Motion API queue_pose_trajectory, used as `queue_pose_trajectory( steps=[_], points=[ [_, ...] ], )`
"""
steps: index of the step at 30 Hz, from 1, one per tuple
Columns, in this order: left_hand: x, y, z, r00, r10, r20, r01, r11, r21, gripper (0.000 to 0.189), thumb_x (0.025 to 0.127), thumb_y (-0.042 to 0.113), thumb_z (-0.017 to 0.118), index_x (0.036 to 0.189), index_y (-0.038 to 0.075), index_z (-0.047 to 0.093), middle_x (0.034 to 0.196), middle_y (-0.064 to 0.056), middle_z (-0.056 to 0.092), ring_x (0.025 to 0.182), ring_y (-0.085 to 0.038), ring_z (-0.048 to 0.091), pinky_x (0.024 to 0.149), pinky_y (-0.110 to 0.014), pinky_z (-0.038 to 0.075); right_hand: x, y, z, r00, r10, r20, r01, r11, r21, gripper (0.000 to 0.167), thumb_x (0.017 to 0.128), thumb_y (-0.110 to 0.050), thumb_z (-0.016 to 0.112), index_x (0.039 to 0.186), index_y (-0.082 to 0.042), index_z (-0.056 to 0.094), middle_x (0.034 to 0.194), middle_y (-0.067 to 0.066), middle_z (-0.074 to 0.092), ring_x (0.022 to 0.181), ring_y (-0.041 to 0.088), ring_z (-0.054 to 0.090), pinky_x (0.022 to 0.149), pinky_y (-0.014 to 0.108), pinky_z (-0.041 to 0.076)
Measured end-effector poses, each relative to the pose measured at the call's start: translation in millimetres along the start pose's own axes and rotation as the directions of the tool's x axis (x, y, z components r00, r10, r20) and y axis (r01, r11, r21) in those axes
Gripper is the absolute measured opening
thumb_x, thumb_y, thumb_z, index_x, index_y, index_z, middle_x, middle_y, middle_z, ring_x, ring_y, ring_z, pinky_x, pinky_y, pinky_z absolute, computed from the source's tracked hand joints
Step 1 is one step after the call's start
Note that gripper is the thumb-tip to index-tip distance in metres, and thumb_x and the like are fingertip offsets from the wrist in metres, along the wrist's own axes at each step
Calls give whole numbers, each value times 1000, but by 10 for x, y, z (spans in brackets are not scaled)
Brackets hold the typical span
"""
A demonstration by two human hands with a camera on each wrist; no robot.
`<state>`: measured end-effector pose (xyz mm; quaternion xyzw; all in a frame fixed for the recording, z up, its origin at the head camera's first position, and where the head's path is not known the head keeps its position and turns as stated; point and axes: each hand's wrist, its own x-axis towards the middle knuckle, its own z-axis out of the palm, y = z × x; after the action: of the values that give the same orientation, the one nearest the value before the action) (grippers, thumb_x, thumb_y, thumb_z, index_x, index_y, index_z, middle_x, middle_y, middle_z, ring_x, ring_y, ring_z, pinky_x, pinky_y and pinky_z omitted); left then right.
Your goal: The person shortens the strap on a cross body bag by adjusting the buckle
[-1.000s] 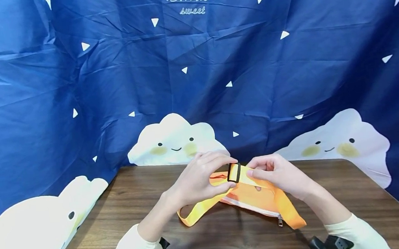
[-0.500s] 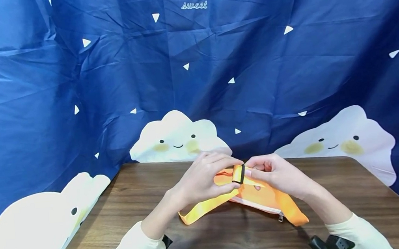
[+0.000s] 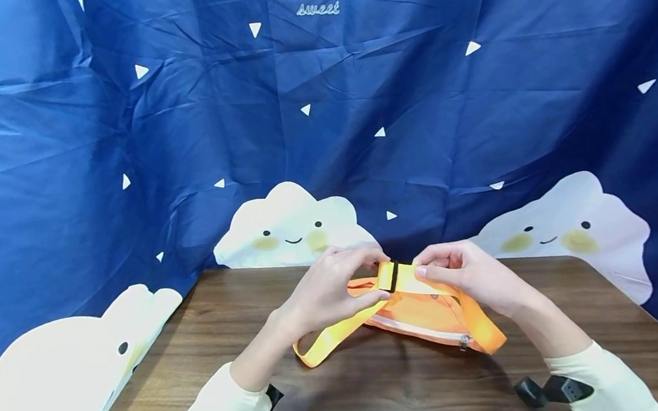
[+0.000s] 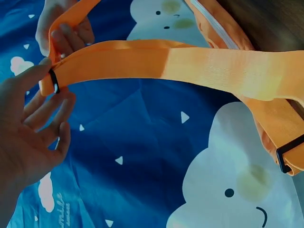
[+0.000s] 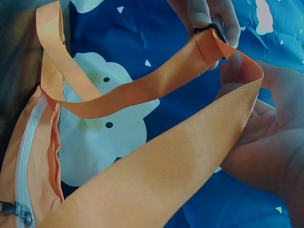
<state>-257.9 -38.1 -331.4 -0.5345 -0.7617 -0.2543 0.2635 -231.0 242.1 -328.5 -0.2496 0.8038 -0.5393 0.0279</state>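
An orange waist bag [image 3: 427, 317] with a white zipper [image 5: 27, 142] lies on the table beneath both hands. Its long orange strap [image 3: 332, 342] loops out to the left and passes through a black slider buckle [image 3: 393, 277]. My left hand [image 3: 330, 290] pinches the strap at the slider between thumb and fingers; in the left wrist view the slider [image 4: 54, 80] sits right at the fingertips. Just right of it, my right hand [image 3: 476, 277] pinches the strap, which bends round its fingers in the right wrist view. A second black buckle [image 4: 289, 154] shows on the strap in the left wrist view.
The brown wooden table [image 3: 380, 390] runs under the hands and bag. Behind it hangs a blue curtain [image 3: 323, 134] with white clouds and triangles. A black wrist device [image 3: 565, 388] sits at the right cuff.
My right hand has drawn away to the right from the slider, so more strap shows between the hands. The slider has risen slightly in my left hand, and the bag has shifted a little.
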Motion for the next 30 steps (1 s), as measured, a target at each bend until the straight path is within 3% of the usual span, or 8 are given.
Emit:
queue_pose_trajectory(
  steps=[3,10,15,21,26,30],
  points=[
    [-4,-10,-9,1000,5,12,-5,1000,0,46,86,31,85,122,14,62,112,6,64,98,-8,62,96,-35,42,1,5,-8,1000,-16,18,15,1000,11,18,98,-18,70,109,-4,73,74,9,59,73,26,59,63,29,49],
    [18,-18,23,998,35,43,-33,998,-54,42,86,26,85,119,9,66,104,6,65,89,-4,58,85,-18,48,18,16,91,1000,-12,26,12,1000,21,17,97,-17,72,109,-5,73,76,11,62,68,25,55,59,26,45],
    [-1,7,45,998,24,63,-22,999,-24,42,86,31,85,117,12,66,98,11,62,84,-1,55,80,-14,47,24,43,170,1000,-2,30,2,1000,24,18,97,-19,72,109,-6,74,76,11,59,68,24,54,59,26,44],
    [1,-9,10,999,28,40,-30,999,30,41,85,28,85,118,13,65,105,8,65,92,-4,58,87,-22,45,38,34,153,999,33,17,-33,999,23,22,97,-22,72,112,-6,73,89,14,66,79,26,60,65,26,49],
    [-22,-40,-48,998,-35,59,27,991,135,47,86,27,85,125,16,61,115,6,66,107,-9,60,95,-37,42,32,37,96,999,51,4,-51,998,46,26,97,-22,72,116,-5,71,101,16,68,89,27,63,72,28,53],
    [-32,-63,-69,995,-62,71,51,988,148,51,86,27,85,129,15,60,118,5,66,110,-12,59,98,-38,41,38,46,96,999,33,-6,-33,999,27,25,97,-23,72,116,-7,72,102,17,66,90,29,61,70,28,51]
  ],
)
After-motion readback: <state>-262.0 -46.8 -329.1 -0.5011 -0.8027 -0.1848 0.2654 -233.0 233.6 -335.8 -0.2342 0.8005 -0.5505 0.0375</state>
